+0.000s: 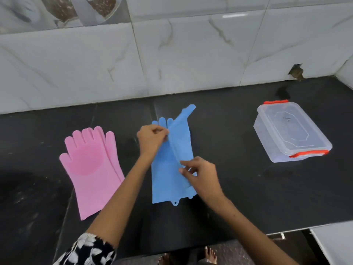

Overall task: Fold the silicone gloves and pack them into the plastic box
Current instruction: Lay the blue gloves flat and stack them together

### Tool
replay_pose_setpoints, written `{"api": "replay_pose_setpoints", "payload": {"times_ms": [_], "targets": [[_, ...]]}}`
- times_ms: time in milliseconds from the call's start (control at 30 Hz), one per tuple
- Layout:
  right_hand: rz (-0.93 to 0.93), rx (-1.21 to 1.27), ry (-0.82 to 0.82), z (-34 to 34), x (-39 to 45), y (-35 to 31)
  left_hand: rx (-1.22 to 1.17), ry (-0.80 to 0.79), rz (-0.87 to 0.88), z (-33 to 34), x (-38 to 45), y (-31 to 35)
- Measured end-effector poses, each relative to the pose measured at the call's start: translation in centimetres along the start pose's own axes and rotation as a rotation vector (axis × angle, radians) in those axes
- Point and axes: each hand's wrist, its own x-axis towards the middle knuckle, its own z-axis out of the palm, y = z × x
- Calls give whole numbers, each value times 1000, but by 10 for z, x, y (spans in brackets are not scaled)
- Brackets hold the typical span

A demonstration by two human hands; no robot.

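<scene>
Both forearms reach in from the near edge over the black countertop (229, 188). Left hand (151, 139), at the far end of the blue silicone gloves (164, 169), has fingers curled, thumb and fingertips pinching the raised fold edge near the glove fingers. Right hand (200, 176), nearer and to the right, pinches the same fold edge lower down, toward the cuff; its other fingers are loosely bent. The blue gloves lie at centre, cuff near, fingers far, one long side lifted and turned over toward the left, a textured flap sticking up at the far end. Pink silicone gloves (91, 169) lie flat to the left, well apart from the blue, fingers pointing far, untouched. Clear plastic box (290, 131) sits to the right, well apart from both hands, lid on, red-orange clips at its near and far ends; nothing visible inside. White marble-pattern wall tiles (172, 54) run along the far side. Patterned black-and-white sleeve (89, 251) on the left arm.
</scene>
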Motion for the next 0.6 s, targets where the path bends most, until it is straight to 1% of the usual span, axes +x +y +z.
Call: {"api": "replay_pose_setpoints", "payload": {"times_ms": [67,167,200,267,333,433,500,600], "targets": [[-46,-136,-103,32,-1,-8,-35,65,-112,-27,-4,-26],[-29,-310,-288,66,-6,-4,-34,86,-286,-42,-14,-61],[-18,-334,-325,72,-8,0,-30,87,-311,-43,-16,-68],[-3,-322,-333,72,-8,7,-28,88,-302,-43,-16,-73],[-2,-305,-264,61,-1,12,-13,96,-263,-40,-11,-72],[21,-236,-49,39,28,13,-13,115,-235,-36,-3,-70],[58,-202,58,28,57,12,-39,148,-252,-34,4,-67],[155,-183,122,27,100,10,-95,194,-288,-32,17,-65]]}}
